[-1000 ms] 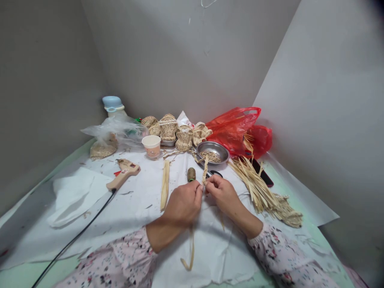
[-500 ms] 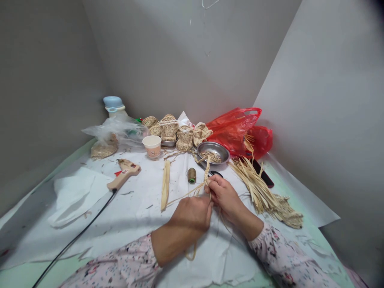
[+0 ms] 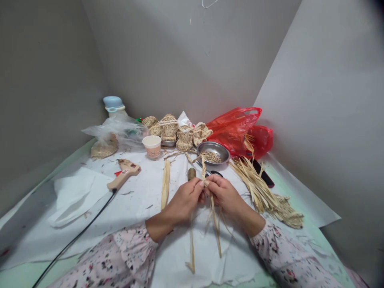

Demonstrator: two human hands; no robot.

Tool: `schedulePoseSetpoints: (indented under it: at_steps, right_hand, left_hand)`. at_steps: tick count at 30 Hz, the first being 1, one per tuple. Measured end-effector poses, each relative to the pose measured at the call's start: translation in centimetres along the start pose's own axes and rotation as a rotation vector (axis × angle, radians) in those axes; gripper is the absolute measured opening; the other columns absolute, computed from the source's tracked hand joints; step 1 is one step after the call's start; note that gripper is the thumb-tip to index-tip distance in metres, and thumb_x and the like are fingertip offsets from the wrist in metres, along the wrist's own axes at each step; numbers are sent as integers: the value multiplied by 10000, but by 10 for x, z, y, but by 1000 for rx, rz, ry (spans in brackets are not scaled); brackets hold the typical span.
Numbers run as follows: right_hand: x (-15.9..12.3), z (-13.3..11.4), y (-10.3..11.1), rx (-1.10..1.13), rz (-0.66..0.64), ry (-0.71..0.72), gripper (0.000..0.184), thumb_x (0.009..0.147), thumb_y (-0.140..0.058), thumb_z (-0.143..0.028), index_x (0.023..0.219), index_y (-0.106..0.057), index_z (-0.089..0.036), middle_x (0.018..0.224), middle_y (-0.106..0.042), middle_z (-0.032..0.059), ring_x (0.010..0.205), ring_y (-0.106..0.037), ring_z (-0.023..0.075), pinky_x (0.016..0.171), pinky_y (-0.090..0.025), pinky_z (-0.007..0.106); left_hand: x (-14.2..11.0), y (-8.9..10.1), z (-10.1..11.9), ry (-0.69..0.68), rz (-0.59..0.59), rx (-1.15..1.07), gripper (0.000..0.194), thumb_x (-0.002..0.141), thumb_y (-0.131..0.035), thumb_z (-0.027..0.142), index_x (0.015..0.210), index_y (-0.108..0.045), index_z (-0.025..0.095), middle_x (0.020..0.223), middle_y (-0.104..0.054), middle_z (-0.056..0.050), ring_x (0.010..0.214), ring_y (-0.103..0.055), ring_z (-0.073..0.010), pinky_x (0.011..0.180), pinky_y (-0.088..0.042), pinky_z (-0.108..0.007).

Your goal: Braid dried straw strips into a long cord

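A straw braid (image 3: 203,167) stands up between my hands, its finished plait pointing away from me. My left hand (image 3: 187,198) pinches the braid's lower end from the left, thumb and fingers pressed together. From the right, my right hand (image 3: 225,196) pinches the same spot, and the two hands' fingertips meet there. Loose straw strands (image 3: 216,232) hang below the fingers toward the table's near side. Just beyond my left hand is a spool of thread (image 3: 191,173), partly hidden. Scissors (image 3: 216,173) lie behind my right hand, mostly covered.
A metal bowl (image 3: 222,149) stands beyond the hands, near woven straw pieces (image 3: 169,128) and a paper cup (image 3: 152,147). A glue gun (image 3: 127,173) with its cord lies left. Straw bundle (image 3: 252,184), phone (image 3: 264,176) and red bag (image 3: 228,132) are right.
My left hand has moved up and away from me to meet the right fingertips at the braid. The braid's tip has shifted slightly left, and the strands now hang down.
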State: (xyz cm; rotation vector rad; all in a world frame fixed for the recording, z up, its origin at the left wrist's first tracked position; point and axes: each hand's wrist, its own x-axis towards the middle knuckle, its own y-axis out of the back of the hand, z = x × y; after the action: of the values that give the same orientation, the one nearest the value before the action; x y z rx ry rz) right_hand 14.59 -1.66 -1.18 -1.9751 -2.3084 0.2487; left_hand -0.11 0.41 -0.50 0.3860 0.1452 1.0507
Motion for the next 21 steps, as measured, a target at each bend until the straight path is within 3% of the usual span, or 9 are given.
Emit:
schedulePoseSetpoints:
  at_steps: [4, 7, 12, 15, 18, 21]
  right_hand:
    - [0, -1, 5, -220, 41, 21, 141, 790, -551, -302, 735, -539, -172, 584, -507, -53, 450, -363, 59, 444, -279, 188]
    - [0, -5, 8, -358, -9, 84, 130, 808, -517, -274, 774, -582, -168, 653, -584, -22, 560, -495, 92, 551, -382, 207]
    - [0, -14, 12, -595, -38, 174, 156, 800, -523, -249, 805, -654, -164, 745, -650, 11, 698, -559, 135, 670, -425, 242]
    - [1, -17, 15, -652, -28, 173, 183, 804, -514, -246, 819, -681, -171, 773, -671, 13, 720, -568, 141, 681, -424, 242]
    - [1, -19, 15, -692, -1, 140, 206, 804, -509, -255, 817, -699, -175, 744, -672, 9, 691, -571, 136, 655, -420, 234]
    - [-1, -19, 13, -717, 56, 57, 220, 796, -514, -289, 798, -702, -175, 605, -616, -16, 509, -506, 108, 513, -379, 219]
  left_hand:
    - [0, 2, -1, 40, -53, 29, 366, 882, -337, 461, 734, -535, 191, 537, -479, 38, 548, -489, -148, 567, -357, -244]
    - [0, 5, 1, -14, -75, -11, 337, 859, -404, 426, 677, -548, 182, 634, -523, 19, 636, -485, -141, 605, -345, -229]
    - [1, 4, -4, 206, -120, -223, 363, 796, -487, 514, 651, -510, 181, 499, -368, 64, 447, -304, -91, 441, -206, -220]
    - [0, 2, -4, 245, -126, -313, 344, 782, -510, 507, 667, -514, 183, 466, -327, 80, 406, -243, -76, 414, -148, -221]
    - [0, 1, -3, 253, -88, -345, 299, 783, -515, 445, 660, -533, 173, 454, -309, 87, 394, -219, -65, 411, -146, -215]
    - [0, -2, -4, 273, -31, -316, 275, 790, -497, 389, 637, -542, 164, 428, -299, 89, 379, -223, -61, 413, -153, -212]
